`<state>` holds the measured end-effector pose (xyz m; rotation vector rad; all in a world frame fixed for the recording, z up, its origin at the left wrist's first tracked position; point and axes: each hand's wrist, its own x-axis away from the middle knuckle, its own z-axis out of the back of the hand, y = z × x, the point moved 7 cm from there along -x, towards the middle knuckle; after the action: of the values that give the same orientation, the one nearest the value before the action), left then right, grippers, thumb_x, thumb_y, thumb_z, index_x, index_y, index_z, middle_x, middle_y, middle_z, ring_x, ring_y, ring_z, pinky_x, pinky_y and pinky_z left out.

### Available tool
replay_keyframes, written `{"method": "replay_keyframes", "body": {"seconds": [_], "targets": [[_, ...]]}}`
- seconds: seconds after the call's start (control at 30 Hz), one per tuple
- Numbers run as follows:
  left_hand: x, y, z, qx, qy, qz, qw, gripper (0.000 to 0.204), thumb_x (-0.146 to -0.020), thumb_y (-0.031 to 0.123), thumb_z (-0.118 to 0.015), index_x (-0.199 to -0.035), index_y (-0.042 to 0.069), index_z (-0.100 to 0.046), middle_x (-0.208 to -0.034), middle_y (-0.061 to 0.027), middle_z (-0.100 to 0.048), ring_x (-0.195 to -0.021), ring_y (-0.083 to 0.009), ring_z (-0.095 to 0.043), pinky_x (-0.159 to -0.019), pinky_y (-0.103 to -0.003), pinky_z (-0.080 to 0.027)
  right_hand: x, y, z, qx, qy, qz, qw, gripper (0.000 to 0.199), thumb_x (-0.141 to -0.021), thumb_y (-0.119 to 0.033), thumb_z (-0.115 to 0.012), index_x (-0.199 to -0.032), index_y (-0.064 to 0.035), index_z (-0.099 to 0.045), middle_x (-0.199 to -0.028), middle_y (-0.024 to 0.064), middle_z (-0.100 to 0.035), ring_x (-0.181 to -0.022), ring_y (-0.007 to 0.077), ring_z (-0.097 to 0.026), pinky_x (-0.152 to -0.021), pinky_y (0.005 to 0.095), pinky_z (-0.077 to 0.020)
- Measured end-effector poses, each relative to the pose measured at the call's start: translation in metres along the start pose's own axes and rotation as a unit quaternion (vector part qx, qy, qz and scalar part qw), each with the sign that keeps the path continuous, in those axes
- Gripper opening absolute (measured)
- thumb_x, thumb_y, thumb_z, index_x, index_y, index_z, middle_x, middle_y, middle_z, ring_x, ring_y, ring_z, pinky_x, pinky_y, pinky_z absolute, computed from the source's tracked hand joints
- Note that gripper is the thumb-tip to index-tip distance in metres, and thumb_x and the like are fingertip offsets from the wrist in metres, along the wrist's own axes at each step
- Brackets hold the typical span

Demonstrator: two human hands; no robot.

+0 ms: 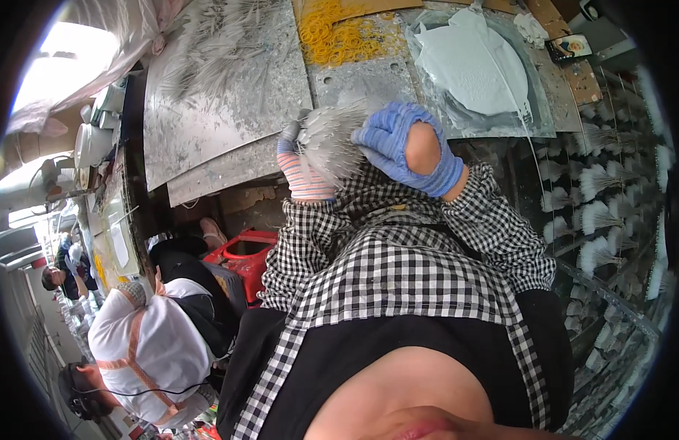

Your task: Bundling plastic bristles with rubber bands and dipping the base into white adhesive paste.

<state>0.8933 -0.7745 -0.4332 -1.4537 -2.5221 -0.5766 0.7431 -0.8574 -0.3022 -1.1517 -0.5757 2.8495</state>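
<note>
Head view: left hand (304, 170), striped glove, and right hand (407, 147), blue glove, both closed around a white bristle bundle (333, 138) at the bench's (229, 110) near edge. Advice: grip evenly, tips aligned. Yellow rubber bands (339, 33) at far edge.

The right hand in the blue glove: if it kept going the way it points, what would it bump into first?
Most likely the bundle of white bristles that the right hand already touches; the left hand lies just beyond.

Your view is daylit from the upper left, where glare blows out; heavy fisheye bending and dark vignetting ring the edges; centre stays fairly sharp.
</note>
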Motion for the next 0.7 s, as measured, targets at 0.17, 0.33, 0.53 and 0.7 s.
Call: {"method": "replay_keyframes", "body": {"seconds": [0.17,0.33,0.53,0.7], "targets": [[0.004,0.001,0.002,-0.010,0.021,-0.017,1.000,0.036,-0.092,0.025,-0.059,-0.120,0.003,-0.064,-0.122,-0.0157,-0.066,-0.113,-0.0317,-0.061,-0.105,-0.047,-0.047,0.001,-0.010,-0.004,0.022,0.016,0.030,0.999,0.023,-0.074,-0.008,-0.079,-0.096,-0.0062,-0.074,-0.085,0.0088,-0.068,-0.075,0.0272,-0.066,-0.068,0.0375,-0.0545],[0.009,0.001,-0.002,-0.004,0.034,0.000,0.999,0.036,-0.092,0.026,-0.059,-0.119,0.003,-0.064,-0.120,-0.0154,-0.066,-0.112,-0.0317,-0.061,-0.104,-0.047,-0.047,-0.002,-0.014,-0.012,0.037,-0.023,0.058,0.997,0.023,-0.072,-0.006,-0.080,-0.095,-0.0049,-0.073,-0.083,0.0086,-0.068,-0.073,0.0271,-0.066,-0.066,0.0380,-0.0545],[0.006,0.014,-0.003,0.013,-0.037,0.038,0.999,0.033,-0.096,0.026,-0.054,-0.116,0.001,-0.064,-0.117,-0.0180,-0.068,-0.108,-0.0324,-0.064,-0.102,-0.048,-0.049,-0.008,-0.028,0.008,-0.074,-0.040,-0.041,0.996,0.010,-0.090,-0.010,-0.066,-0.098,-0.0053,-0.070,-0.091,0.0107,-0.070,-0.085,0.0260,-0.067,-0.077,0.0360,-0.0557],[0.008,0.012,-0.013,-0.021,-0.005,0.024,0.999,0.033,-0.096,0.026,-0.053,-0.114,0.001,-0.064,-0.115,-0.0166,-0.068,-0.107,-0.0325,-0.064,-0.101,-0.048,-0.050,0.000,-0.014,0.026,-0.442,0.173,-0.199,0.857,0.011,-0.103,-0.016,-0.052,-0.104,-0.0077,-0.059,-0.101,0.0110,-0.072,-0.101,0.0248,-0.068,-0.092,0.0414,-0.0558]]}}
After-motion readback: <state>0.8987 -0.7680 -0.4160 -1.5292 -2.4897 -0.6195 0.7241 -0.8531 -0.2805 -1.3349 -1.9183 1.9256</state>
